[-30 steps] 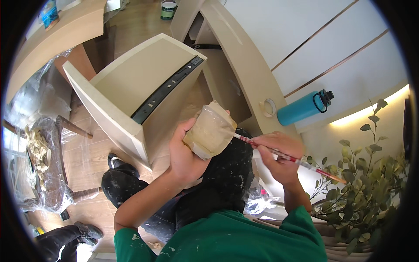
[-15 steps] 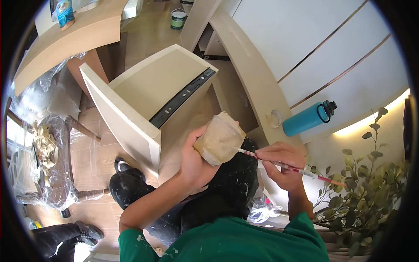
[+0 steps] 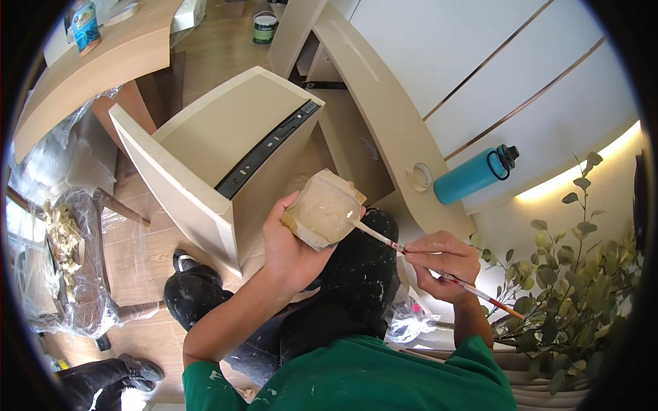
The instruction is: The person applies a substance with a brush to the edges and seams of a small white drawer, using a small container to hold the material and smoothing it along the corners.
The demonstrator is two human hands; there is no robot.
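My left hand [image 3: 295, 264] cups a small squarish container [image 3: 312, 240], its walls patched with tape, with wet beige paint inside. In my right hand [image 3: 444, 264] is a thin paintbrush [image 3: 375, 234] with a red-and-white handle, pinched between thumb and fingers. The brush's pale tip rests at the container's right rim; whether it touches the paint is hard to tell. Beyond my hands a beige drawer [image 3: 171, 179] stands tilted on the floor, a black slide rail [image 3: 267, 148] along its side.
A turquoise bottle [image 3: 469, 178] and a tape roll [image 3: 419, 177] rest on the curved cabinet ledge at right. Leafy branches [image 3: 555, 288] spread near my right elbow. At left stands a plastic-wrapped chair [image 3: 103, 312]; another person's shoes [image 3: 140, 370] are below it. A paint bucket [image 3: 264, 29] sits far back.
The container has tipped so more of the wet paint shows. The brush has drawn back toward the right rim, showing more of its tip end. The whole view has shifted slightly.
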